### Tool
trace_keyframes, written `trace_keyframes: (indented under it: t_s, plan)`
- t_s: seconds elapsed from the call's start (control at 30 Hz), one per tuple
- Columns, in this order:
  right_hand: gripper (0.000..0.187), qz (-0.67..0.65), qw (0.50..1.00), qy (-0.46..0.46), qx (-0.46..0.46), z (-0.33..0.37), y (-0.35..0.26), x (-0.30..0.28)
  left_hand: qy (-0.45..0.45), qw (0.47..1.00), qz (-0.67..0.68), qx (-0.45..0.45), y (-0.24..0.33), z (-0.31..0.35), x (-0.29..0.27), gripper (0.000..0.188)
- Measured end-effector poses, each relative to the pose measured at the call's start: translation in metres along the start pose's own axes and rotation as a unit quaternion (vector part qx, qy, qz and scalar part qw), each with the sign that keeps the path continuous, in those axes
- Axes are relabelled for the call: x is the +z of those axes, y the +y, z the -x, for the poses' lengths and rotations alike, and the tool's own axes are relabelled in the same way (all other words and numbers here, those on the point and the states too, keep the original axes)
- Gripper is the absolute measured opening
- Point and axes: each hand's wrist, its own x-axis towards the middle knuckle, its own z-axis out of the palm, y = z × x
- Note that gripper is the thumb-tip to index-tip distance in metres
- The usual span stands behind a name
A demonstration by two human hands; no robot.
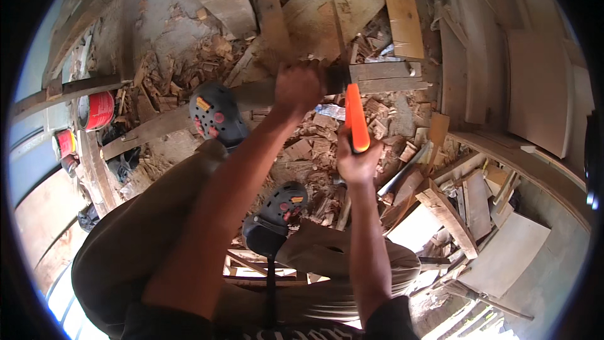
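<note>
Here, plank point(255, 93) braced, orange handle point(357, 119) gripped.
My left hand point(301, 87) curls over the plank, apparently to steady it; my right hand point(358, 160) wraps the handle at the plank's near edge.

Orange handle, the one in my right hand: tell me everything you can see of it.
The orange handle is bright, smooth and plastic-looking, a long narrow shape seen almost end-on, with a rounded near end. The right hand is closed around its lower part, covering some of it. It points away from the person, its far end tipped slightly left, near a short wooden piece and over broken wood chips. What it joins at the far end can't be made out clearly.
</note>
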Motion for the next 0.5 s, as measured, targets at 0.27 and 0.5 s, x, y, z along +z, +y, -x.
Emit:
trace_keyframes:
  t_s: [0.27, 0.5]
  plan:
    - [0.012, 0.067, 0.998, -0.011, -0.010, 0.120, 0.045, -0.049, 0.158, 0.986, 0.055, 0.017, -0.013, 0.000, 0.011, 0.032]
    - [0.011, 0.088, 0.993, 0.071, -0.029, 0.086, 0.050, -0.013, 0.054, 0.998, 0.019, 0.000, -0.018, -0.002, 0.003, 0.033]
